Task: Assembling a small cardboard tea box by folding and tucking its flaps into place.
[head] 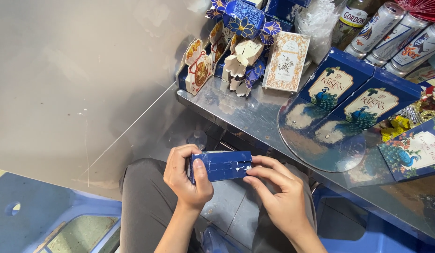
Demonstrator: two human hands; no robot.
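Blue carton (220, 166) is what both hands are busy with, held low over the lap, just in front of the edge of the metal surface (255, 117). It's a small, long, dark blue box lying sideways, glossy, with a strip of white along the right end where the card edge shows; can't tell if anything's inside it. The left hand (184, 175) is wrapped around the left end, thumb across the front and fingers curled behind, so it's closed on the carton. The right hand (273, 187) is only partly closed, fingertips pinching the right end and lower edge. Up on the surface there's a bunch of packaging: two blue boxes with peacock labels (355, 91) lean side by side, each with a cream, shield-shaped label and a peacock on it, and a third peacock box (414, 150) lies flat at the right with flowers printed around the bird. A cream rectangular box (286, 61) with an ornate gold border stands further back. Next to it sits a pile of folded cream and blue flower-pattern cartons (241, 42), some shaped like wrapped sweets. At the top right a few silver drink cans (397, 33) lie on their sides, just beside a crinkly clear plastic bag (318, 21), contents hard to make out.
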